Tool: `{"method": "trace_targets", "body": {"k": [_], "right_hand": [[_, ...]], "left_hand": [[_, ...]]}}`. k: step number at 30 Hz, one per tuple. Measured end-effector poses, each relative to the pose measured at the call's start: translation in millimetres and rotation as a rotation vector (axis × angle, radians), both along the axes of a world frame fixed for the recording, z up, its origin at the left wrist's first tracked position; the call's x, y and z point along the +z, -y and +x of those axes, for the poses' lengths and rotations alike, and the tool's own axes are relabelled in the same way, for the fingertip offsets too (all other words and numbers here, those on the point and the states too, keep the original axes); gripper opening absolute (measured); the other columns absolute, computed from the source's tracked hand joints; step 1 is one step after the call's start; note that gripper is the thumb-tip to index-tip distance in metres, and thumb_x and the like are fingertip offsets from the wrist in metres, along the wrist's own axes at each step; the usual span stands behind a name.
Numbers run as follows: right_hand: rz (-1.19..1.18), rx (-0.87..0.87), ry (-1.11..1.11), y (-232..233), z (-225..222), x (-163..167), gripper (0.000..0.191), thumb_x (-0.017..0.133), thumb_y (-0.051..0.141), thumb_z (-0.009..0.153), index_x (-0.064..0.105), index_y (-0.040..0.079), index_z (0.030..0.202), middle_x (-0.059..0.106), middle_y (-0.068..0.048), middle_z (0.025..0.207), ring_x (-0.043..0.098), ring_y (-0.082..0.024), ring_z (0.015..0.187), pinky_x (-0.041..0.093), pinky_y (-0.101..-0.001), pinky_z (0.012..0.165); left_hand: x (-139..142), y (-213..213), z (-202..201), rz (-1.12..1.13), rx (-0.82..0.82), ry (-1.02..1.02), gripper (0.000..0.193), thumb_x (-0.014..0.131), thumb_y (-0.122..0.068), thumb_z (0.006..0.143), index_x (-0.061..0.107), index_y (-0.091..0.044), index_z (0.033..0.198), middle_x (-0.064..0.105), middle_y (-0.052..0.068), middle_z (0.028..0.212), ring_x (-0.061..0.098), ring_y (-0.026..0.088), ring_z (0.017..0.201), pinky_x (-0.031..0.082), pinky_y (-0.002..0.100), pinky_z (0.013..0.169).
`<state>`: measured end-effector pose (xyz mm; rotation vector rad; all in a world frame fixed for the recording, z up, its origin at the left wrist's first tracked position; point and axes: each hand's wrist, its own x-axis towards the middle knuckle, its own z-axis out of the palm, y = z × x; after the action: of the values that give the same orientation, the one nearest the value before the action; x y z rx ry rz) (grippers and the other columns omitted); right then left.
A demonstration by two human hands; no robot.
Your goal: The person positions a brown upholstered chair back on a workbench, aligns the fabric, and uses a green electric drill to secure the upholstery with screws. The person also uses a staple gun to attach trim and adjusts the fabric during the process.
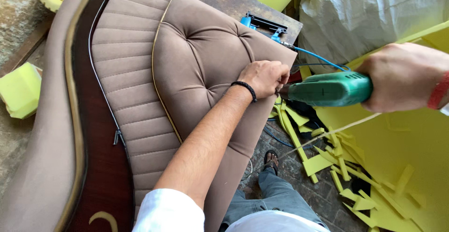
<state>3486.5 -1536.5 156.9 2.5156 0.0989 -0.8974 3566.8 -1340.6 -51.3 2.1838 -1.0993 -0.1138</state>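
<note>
At the cushion's right edge, the left hand (pixel 265 77) clenches on the tufted brown cushion (pixel 206 64), pinning its fabric taut, while the right hand (pixel 404 77) grips the green power drill (pixel 329 89), tip levelled right beside those fingers, foam scraps (pixel 327 162) underneath.

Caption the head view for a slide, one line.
Left hand presses the edge of a tufted taupe fabric cushion while right hand holds a green power drill against it.

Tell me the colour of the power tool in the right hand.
Green, clearest in the head view: the drill held by the right hand.
</note>
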Motion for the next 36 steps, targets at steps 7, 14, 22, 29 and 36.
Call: {"method": "trace_targets", "body": {"k": [7, 14, 22, 29, 36], "right_hand": [[0.079, -0.067, -0.004, 8, -2, -4, 0.02, 0.079, 0.032, 0.072, 0.081, 0.018, 0.086, 0.078, -0.009, 0.074, 0.075, -0.028, 0.076, 0.06, -0.0402, 0.079], [0.049, -0.056, -0.01, -8, -3, 9, 0.019, 0.077, 0.033, 0.078, 0.081, 0.019, 0.089, 0.077, -0.009, 0.073, 0.075, -0.025, 0.074, 0.06, -0.0386, 0.078], [0.401, -0.117, 0.14, 40, -59, -28, 0.028, 0.081, 0.036, 0.075, 0.075, 0.013, 0.091, 0.075, -0.013, 0.075, 0.075, -0.03, 0.072, 0.063, -0.0429, 0.078], [1.666, -0.595, 0.345, 133, -130, -107, 0.038, 0.071, 0.001, 0.059, 0.074, -0.004, 0.096, 0.077, -0.014, 0.087, 0.072, -0.022, 0.078, 0.058, -0.0317, 0.075], [2.037, -0.795, 0.289, 125, -116, -141, 0.049, 0.058, -0.008, 0.057, 0.069, -0.009, 0.105, 0.073, -0.016, 0.098, 0.07, -0.025, 0.08, 0.058, -0.0344, 0.068]], "left_hand": [[1, 1, -2, 0.026, 0.017, 0.003, 0.011, 0.071, -0.012, 0.079, 0.065, -0.019, 0.085, 0.068, 0.004, 0.092, 0.068, 0.028, 0.095, 0.054, 0.045, 0.081], [2, -1, -3, 0.013, 0.015, 0.024, 0.01, 0.072, -0.013, 0.079, 0.065, -0.018, 0.086, 0.069, 0.005, 0.091, 0.068, 0.029, 0.095, 0.054, 0.045, 0.081], [-4, 3, -1, 0.007, 0.075, 0.006, 0.008, 0.067, -0.015, 0.083, 0.072, -0.019, 0.086, 0.07, 0.005, 0.093, 0.069, 0.028, 0.093, 0.055, 0.042, 0.082], [-11, -5, -33, 0.009, 0.226, 0.281, 0.012, 0.073, -0.016, 0.082, 0.075, -0.016, 0.069, 0.062, 0.006, 0.091, 0.062, 0.028, 0.093, 0.053, 0.042, 0.084], [0, -14, -87, 0.0, 0.622, 0.26, 0.013, 0.069, -0.009, 0.088, 0.075, -0.015, 0.098, 0.067, 0.003, 0.119, 0.064, 0.023, 0.124, 0.054, 0.038, 0.111]]}}
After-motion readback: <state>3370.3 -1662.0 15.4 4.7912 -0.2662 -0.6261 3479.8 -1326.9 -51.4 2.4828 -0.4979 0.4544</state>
